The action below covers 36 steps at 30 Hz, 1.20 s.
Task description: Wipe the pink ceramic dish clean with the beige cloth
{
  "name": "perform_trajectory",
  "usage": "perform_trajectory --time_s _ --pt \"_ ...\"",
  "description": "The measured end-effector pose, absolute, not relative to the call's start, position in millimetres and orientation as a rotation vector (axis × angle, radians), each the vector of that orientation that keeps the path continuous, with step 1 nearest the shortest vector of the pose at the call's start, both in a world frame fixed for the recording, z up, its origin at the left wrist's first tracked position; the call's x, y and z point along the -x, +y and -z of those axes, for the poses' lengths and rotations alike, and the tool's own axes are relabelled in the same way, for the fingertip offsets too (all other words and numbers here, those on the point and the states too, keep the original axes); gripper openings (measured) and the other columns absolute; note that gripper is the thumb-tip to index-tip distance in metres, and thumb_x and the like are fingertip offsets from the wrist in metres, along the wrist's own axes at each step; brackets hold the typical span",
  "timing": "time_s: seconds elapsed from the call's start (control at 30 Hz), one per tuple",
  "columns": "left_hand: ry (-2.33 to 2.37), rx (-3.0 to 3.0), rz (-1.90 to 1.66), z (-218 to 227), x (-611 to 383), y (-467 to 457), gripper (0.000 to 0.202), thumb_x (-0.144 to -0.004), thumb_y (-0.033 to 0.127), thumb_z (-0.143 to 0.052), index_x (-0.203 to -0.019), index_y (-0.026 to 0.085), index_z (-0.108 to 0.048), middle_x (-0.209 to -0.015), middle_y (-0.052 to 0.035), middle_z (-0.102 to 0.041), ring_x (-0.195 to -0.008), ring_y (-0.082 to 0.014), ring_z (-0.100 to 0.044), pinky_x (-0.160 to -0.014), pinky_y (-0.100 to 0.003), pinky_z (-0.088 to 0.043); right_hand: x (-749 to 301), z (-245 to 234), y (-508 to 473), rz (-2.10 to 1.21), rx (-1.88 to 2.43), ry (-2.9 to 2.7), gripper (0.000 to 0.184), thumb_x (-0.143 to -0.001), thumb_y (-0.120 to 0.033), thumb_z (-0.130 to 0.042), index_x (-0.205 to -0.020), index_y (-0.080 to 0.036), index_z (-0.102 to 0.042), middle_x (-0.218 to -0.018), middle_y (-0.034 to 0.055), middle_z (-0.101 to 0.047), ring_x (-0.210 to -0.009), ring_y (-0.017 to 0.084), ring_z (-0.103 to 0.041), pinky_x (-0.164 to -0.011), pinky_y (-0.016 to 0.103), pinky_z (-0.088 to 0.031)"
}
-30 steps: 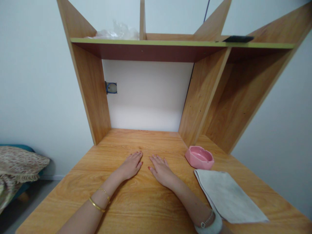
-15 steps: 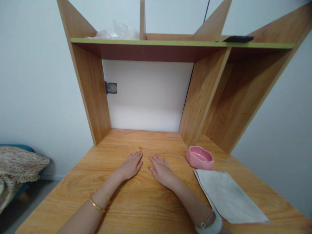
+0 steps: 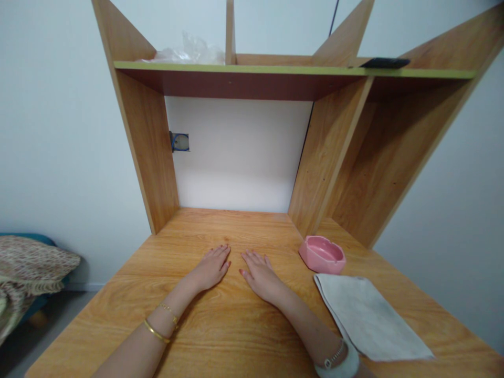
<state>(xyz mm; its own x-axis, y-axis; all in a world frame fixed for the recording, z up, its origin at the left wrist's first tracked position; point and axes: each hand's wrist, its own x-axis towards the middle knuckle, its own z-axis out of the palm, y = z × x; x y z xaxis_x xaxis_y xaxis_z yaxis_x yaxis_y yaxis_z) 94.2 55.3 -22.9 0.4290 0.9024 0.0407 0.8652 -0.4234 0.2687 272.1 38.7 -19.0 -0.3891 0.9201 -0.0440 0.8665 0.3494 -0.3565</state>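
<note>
My left hand lies palm down on the wooden desk, fingers stretched out and holding nothing. Beside it, a small gap apart, my right hand rests flat on the same surface, also holding nothing. A pink ashtray with notches in its rim stands to the right of my right hand. In front of the ashtray, nearer to me, a folded pale grey cloth lies on the desk to the right of my right forearm.
A wooden shelf unit rises from the back of the desk. Its upper shelf bears a clear plastic bag and a flat dark object. An open wall socket box shows at the back left. A patterned blanket lies at far left.
</note>
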Motion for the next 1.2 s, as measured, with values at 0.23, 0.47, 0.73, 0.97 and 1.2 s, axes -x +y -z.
perform_trajectory --time_s 0.23,0.47,0.73,0.97,1.2 --pt "1.540 -2.479 -0.295 24.6 -93.4 55.5 0.055 -0.086 0.038 -0.023 -0.132 0.009 -0.030 -0.139 -0.0118 -0.027 -0.129 -0.0196 -0.023 -0.106 -0.036 -0.016 -272.4 19.0 38.6 -0.486 1.622 -2.444 0.056 -0.087 -0.038 -0.026 -0.135 -0.010 -0.025 -0.142 0.0108 -0.022 -0.131 0.024 -0.013 -0.105 0.046 -0.008" --pt "1.543 -2.480 -0.294 24.7 -93.0 55.7 0.055 -0.086 0.038 -0.023 -0.132 0.008 -0.030 -0.139 -0.0124 -0.028 -0.129 -0.0197 -0.023 -0.106 -0.036 -0.016 -272.3 20.6 39.4 -0.471 1.621 -2.450 0.056 -0.087 -0.037 -0.027 -0.135 -0.010 -0.025 -0.142 0.0109 -0.022 -0.131 0.025 -0.014 -0.105 0.046 -0.008" --pt "1.548 -2.490 -0.264 24.5 -93.9 56.6 0.055 -0.086 0.037 -0.024 -0.132 0.007 -0.030 -0.139 -0.0123 -0.027 -0.129 -0.0201 -0.023 -0.106 -0.036 -0.017 -272.9 20.1 39.4 -0.482 1.619 -2.445 0.055 -0.087 -0.037 -0.027 -0.135 -0.010 -0.025 -0.142 0.0110 -0.023 -0.131 0.025 -0.015 -0.105 0.046 -0.009" --pt "1.545 -2.481 -0.294 25.3 -93.5 56.1 0.055 -0.085 0.037 -0.024 -0.131 0.008 -0.031 -0.139 -0.0125 -0.028 -0.129 -0.0196 -0.024 -0.106 -0.036 -0.017 -273.1 19.5 38.1 -0.475 1.614 -2.446 0.055 -0.087 -0.037 -0.026 -0.135 -0.009 -0.026 -0.142 0.0117 -0.023 -0.131 0.024 -0.014 -0.105 0.046 -0.008" --pt "1.536 -2.488 -0.322 27.0 -92.6 57.1 0.054 -0.085 0.038 -0.024 -0.131 0.011 -0.031 -0.139 -0.0116 -0.029 -0.129 -0.0193 -0.024 -0.106 -0.036 -0.017 -272.5 18.9 38.1 -0.491 1.622 -2.436 0.055 -0.087 -0.037 -0.026 -0.135 -0.010 -0.026 -0.142 0.0114 -0.023 -0.131 0.023 -0.013 -0.105 0.046 -0.008"
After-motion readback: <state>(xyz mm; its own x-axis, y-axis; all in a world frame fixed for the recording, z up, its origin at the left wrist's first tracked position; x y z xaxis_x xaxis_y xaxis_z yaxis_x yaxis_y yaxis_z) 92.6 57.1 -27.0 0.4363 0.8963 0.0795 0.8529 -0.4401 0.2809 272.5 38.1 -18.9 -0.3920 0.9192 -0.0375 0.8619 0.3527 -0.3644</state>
